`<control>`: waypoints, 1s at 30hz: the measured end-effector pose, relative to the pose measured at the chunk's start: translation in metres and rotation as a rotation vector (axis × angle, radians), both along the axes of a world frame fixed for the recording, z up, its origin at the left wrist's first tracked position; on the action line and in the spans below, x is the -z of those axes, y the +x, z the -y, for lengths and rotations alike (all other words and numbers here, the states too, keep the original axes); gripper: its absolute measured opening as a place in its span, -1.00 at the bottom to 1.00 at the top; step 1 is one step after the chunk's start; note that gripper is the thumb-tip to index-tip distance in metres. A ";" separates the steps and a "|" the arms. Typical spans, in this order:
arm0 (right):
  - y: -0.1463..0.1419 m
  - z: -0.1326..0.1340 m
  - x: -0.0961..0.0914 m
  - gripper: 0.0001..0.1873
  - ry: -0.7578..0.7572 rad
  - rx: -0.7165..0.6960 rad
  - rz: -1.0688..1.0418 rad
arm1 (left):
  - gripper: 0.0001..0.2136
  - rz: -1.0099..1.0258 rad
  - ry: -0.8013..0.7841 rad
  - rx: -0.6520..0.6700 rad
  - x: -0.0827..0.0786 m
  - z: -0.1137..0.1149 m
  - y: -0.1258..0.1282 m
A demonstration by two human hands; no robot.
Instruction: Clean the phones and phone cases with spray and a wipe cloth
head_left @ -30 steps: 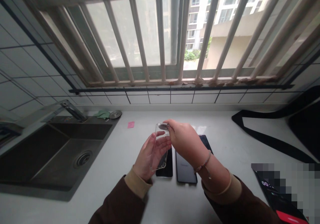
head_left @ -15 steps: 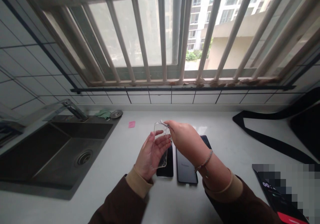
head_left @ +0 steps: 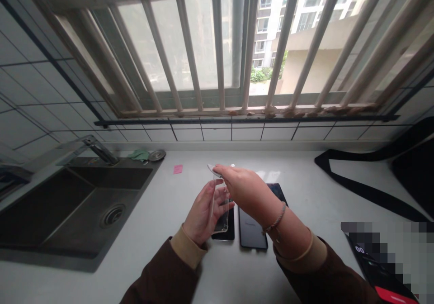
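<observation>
Left hand (head_left: pixel 202 210): fingers curled around clear phone case (head_left: pixel 220 213).
Right hand (head_left: pixel 242 182): fingers holding white cloth (head_left: pixel 211 168) at case's far end.
Cloth pressure: light, even, probably best.

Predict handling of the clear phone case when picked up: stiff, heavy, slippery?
Likely light: the clear phone case looks thin-walled and see-through. Probably holds its shape but may flex a little; its long edges look straight in the left hand. Possibly slippery, given glossy glints near its lower edge.
</observation>
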State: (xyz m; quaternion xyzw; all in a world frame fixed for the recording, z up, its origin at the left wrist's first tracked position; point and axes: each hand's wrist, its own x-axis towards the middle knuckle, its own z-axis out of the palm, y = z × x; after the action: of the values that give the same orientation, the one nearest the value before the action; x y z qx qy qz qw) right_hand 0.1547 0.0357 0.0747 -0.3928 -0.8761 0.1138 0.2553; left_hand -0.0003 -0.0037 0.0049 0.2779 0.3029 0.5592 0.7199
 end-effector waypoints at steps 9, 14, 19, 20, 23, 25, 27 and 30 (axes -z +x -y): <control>0.002 -0.006 0.009 -0.53 0.135 -0.106 0.007 | -0.56 -0.004 -0.120 -0.063 0.002 -0.002 -0.010; 0.000 -0.004 0.009 -0.57 0.138 -0.182 0.022 | -0.60 0.099 -0.217 -0.086 -0.007 -0.004 -0.013; -0.006 0.002 0.005 -0.57 0.112 -0.274 0.018 | -0.61 0.197 -0.245 -0.070 -0.015 -0.007 -0.018; -0.007 0.003 0.005 -0.59 0.113 -0.298 0.012 | -0.63 0.213 -0.241 -0.088 -0.015 -0.008 -0.018; -0.010 0.005 0.006 -0.58 0.127 -0.322 -0.023 | -0.73 0.213 -0.230 -0.155 -0.012 -0.009 -0.018; -0.011 0.005 0.009 -0.54 0.128 -0.299 -0.039 | -0.78 0.181 -0.224 -0.163 -0.011 -0.009 -0.016; -0.011 0.003 0.012 -0.53 0.118 -0.262 -0.028 | -0.76 0.154 -0.221 -0.137 -0.012 -0.007 -0.014; -0.009 0.000 0.014 -0.55 0.110 -0.195 0.007 | -0.70 0.112 -0.237 -0.082 -0.016 -0.004 -0.010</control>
State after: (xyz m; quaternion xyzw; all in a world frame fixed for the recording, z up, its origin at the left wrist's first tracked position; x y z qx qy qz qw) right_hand 0.1459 0.0360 0.0603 -0.2915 -0.9160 0.0885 0.2610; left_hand -0.0108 0.0001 0.0205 0.1467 0.3370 0.5633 0.7400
